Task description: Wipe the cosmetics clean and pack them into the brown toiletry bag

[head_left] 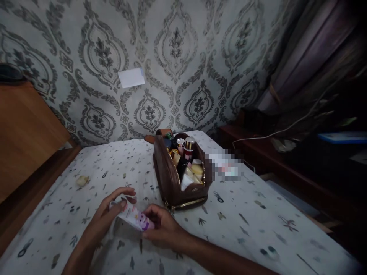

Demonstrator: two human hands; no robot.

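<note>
A small white and pink tube or carton with a purple cartoon figure (pixel 133 216) is held between my two hands, just above the patterned sheet. My left hand (pixel 113 210) grips its upper left end, thumb on the front. Around its lower right end, the fingers of my right hand (pixel 162 225) are closed. Beyond my hands stands a brown cosmetic bag (pixel 164 183), unzipped, with a gold zipper. Inside it are several bottles and tubes, among them a silver-capped bottle (pixel 189 145) and a white tube (pixel 187 181).
A small pale yellowish object (pixel 82 181) lies on the bed sheet (pixel 114 164) at the left. Right of the bag is a blurred-out patch. Wooden furniture (pixel 25 133) borders the left side; a white cable (pixel 275 134) crosses a dark ledge at the right.
</note>
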